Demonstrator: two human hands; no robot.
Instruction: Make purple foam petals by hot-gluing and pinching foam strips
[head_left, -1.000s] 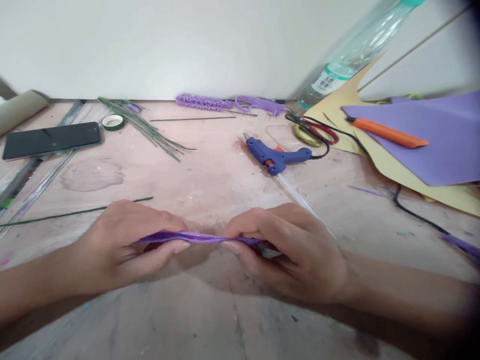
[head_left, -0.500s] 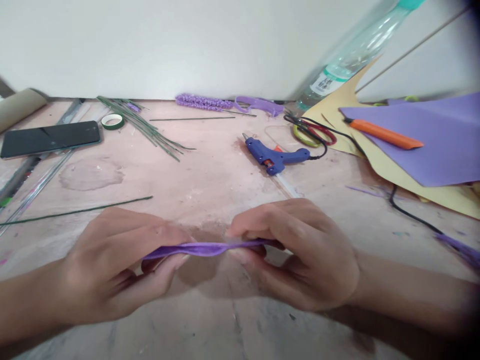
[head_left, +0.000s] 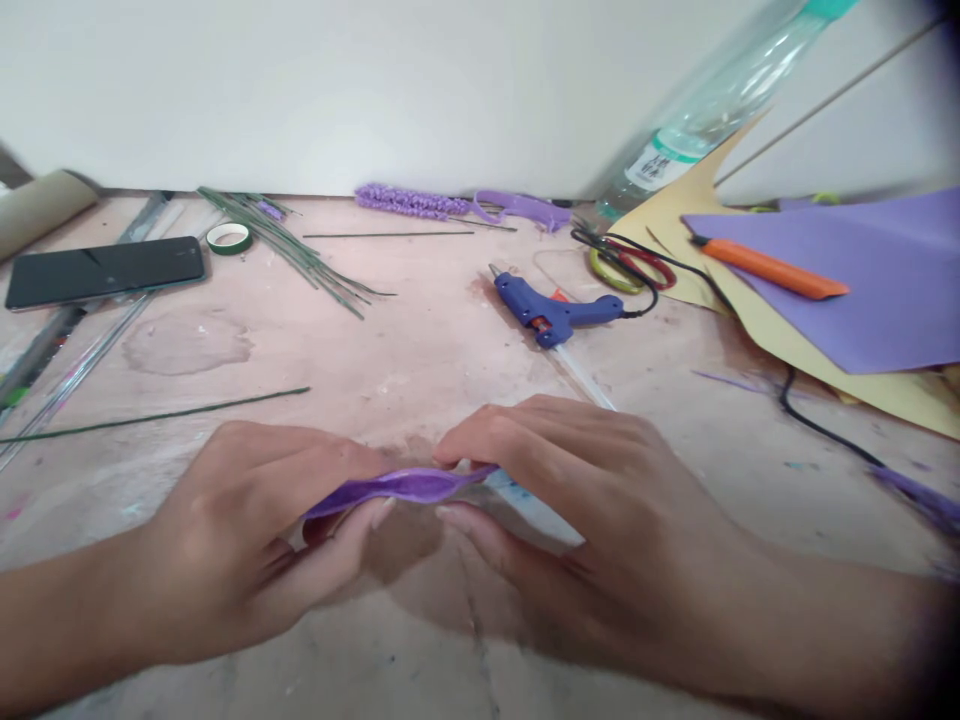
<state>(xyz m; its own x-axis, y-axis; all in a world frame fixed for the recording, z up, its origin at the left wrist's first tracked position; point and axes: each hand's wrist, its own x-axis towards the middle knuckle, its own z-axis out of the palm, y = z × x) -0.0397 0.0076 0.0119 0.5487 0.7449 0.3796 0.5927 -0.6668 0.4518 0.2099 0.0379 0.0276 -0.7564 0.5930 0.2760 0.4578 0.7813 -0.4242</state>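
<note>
A folded strip of purple craft foam or felt (head_left: 424,485) is held low over the table, its middle bulging slightly open. My left hand (head_left: 262,510) pinches its left part between thumb and fingers. Around the strip's right end is my right hand (head_left: 577,490), thumb below and fingers above and behind. That thumb looks apart from the strip, with a gap showing between thumb and fingers; the fingertips are at or just behind the strip's edge. Beyond the hands lies a blue hot glue gun (head_left: 559,308) with a clear glue stick (head_left: 585,377) in it.
Green wire stems (head_left: 300,250), green tape (head_left: 229,238), a phone (head_left: 105,272) and a cardboard tube (head_left: 49,212) lie left. A fuzzy purple flower spike (head_left: 409,201) is at the back. Right are scissors (head_left: 634,270), a bottle (head_left: 697,140), an orange cutter (head_left: 772,268) and purple sheet (head_left: 885,300).
My right hand has shifted left along the strip, and its thumb has come away from the strip. The strip has moved slightly. My left hand keeps its pinch.
</note>
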